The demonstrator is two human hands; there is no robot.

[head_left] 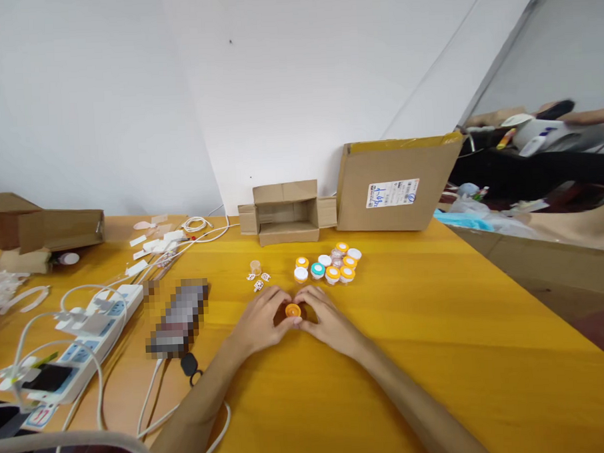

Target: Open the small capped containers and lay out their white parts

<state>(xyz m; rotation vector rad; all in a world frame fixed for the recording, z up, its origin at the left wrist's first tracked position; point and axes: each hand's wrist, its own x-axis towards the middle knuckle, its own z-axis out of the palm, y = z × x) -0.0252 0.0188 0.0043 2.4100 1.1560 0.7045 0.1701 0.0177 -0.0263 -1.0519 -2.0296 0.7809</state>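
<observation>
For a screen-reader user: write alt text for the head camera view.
Both hands, left hand and right hand, close around a small orange-lidded jar on a yellow table. More small jars cluster behind it, before an open cardboard box.

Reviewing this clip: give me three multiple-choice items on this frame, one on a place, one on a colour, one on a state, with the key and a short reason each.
1. Where does the cluster of small capped containers stand?
A. inside the small open cardboard box
B. on the yellow wooden table beyond the hands
C. on the white power strip

2. What colour is the small round cap between the hands?
A. orange
B. blue
C. black

3. How does the small open cardboard box lie?
A. taped shut
B. flattened
C. flaps open, opening toward the camera

Key: 1 B, they sit on the table behind the left hand and right hand. 2 A, it shows orange between the fingertips. 3 C, the flaps spread sideways.
</observation>
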